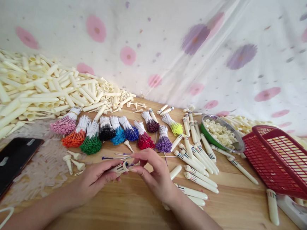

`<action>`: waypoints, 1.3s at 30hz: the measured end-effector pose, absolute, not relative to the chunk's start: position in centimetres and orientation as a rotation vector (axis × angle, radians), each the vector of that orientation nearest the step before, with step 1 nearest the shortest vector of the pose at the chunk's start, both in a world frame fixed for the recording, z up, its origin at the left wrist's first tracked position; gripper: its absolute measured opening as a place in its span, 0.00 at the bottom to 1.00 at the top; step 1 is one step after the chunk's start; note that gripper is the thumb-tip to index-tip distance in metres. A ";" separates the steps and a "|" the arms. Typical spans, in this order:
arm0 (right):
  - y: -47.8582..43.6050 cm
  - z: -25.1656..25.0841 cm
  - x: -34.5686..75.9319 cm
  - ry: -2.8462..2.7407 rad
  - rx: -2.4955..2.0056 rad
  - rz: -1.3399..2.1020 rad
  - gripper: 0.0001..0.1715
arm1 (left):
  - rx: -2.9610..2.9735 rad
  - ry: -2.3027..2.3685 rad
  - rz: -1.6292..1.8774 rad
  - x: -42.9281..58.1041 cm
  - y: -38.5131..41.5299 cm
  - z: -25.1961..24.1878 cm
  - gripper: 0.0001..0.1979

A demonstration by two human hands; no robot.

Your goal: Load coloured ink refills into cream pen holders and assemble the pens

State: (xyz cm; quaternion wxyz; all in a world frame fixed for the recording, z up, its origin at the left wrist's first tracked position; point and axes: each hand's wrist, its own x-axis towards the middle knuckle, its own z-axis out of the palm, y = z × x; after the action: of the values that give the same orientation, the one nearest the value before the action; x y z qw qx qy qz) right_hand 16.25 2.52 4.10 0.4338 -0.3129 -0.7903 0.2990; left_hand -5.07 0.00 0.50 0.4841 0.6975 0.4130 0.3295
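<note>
My left hand is closed around a cream multicolour pen barrel, its slotted, open end tilted towards the right. At that open mouth the fingers of my right hand pinch a thin pen refill with a dark purplish end; how far it sits inside is hidden by the fingertips. Loose refills lie on the table just beyond the hands. Behind them stand bundles of refills with white stems and coloured ends, among them green, crimson and purple.
Cream tubes are heaped at the left, above clear small sleeves and a black phone. Several slotted pen barrels lie at the right. Beyond are a green-sided metal bowl of small parts and a red basket.
</note>
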 end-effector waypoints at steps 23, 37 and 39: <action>2.5 4.6 20.7 -2.264 -1.263 0.613 0.06 | 1.765 1.059 1.123 -5.2 0.2 -0.6 0.07; 0.2 6.2 19.1 -2.407 -1.063 0.332 0.12 | 1.826 1.135 1.122 -4.6 0.1 -0.1 0.06; 0.1 6.3 19.0 -2.412 -1.070 0.323 0.11 | 1.821 1.151 1.113 -4.5 0.0 0.0 0.05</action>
State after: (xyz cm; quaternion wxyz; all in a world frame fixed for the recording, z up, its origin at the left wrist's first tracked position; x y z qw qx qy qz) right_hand 19.03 0.09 6.29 0.2393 -0.3910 -0.8809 0.1179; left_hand -4.51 0.01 -0.03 0.3508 0.7033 0.4443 0.4299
